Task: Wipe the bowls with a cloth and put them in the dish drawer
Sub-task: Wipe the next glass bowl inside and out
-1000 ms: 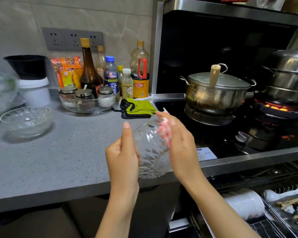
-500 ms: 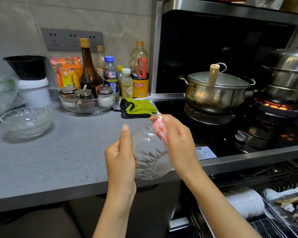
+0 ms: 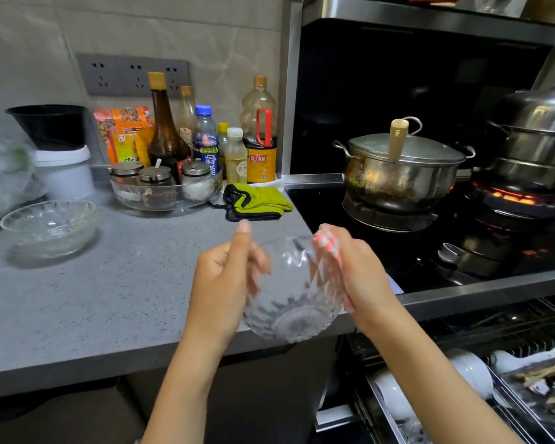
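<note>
A clear cut-glass bowl is tilted on its side over the counter's front edge. My left hand grips its left rim, thumb pointing up. My right hand holds a pink-and-white cloth against the bowl's right side. A second glass bowl stands upright on the grey counter at the far left. The dish drawer is pulled open at the lower right, with white bowls standing in its wire rack.
A green-and-black cloth lies by the stove. Bottles and a glass tray of spice jars line the wall. A lidded pot and a steamer over a lit burner sit on the hob.
My right hand with the cloth has shifted up and left along the bowl's rim. The bowl has turned slightly in my left hand.
</note>
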Motion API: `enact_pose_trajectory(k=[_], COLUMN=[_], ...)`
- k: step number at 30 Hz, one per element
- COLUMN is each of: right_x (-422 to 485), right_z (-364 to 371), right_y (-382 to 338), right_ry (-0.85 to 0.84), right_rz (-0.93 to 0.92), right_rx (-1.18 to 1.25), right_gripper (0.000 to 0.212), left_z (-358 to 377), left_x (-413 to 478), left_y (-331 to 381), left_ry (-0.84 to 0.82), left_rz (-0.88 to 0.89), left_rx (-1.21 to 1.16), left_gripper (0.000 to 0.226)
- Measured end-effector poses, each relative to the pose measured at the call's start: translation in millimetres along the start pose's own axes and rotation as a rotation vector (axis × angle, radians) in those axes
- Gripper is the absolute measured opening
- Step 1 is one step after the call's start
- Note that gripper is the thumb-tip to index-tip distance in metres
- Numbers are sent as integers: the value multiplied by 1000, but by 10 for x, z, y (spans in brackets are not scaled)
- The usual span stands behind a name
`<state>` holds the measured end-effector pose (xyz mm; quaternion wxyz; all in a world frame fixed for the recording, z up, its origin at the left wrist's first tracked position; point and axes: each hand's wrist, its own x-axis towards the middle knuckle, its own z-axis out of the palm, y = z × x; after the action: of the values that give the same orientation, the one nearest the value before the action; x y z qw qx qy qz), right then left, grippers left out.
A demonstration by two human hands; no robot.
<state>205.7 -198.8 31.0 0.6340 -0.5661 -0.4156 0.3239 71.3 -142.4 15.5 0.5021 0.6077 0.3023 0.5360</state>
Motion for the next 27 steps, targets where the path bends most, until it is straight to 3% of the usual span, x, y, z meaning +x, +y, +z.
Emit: enact_pose_trajectory(k=[3,7,10,14,17,20,23,27], right_x=[-8,-40,-51,-138,-225,-217,-126,9], right_z=[70,110,89,165,311,400,339,198], right_y=[9,50,146,308,351,378,338,349], right_ry=[-72,-88,-11,50,143,231,198,119], right_rz=[-50,-119,-185,-368,-605,-783,-729,-446], right_rx=[-44,-63,-46,-191,-522,-779,-678,-230], right_gripper=[48,50,54,47,47,48,45,52], left_z=[29,45,43,95,188,289,297,251], left_x=[-19,-55,-84,-94,-113,-150,-172,-173], left_y=[80,19,4,-9,-81,-121,-119,-79], left_ry=[-173,-174,-97,180,277,228,257,394], left_rz=[32,86,58,-90,-117,-136,-154,-209], left_rx=[176,216,152,-92,-193,-242,-214,-246], left_gripper=[59,64,63,58,56,63,61,50])
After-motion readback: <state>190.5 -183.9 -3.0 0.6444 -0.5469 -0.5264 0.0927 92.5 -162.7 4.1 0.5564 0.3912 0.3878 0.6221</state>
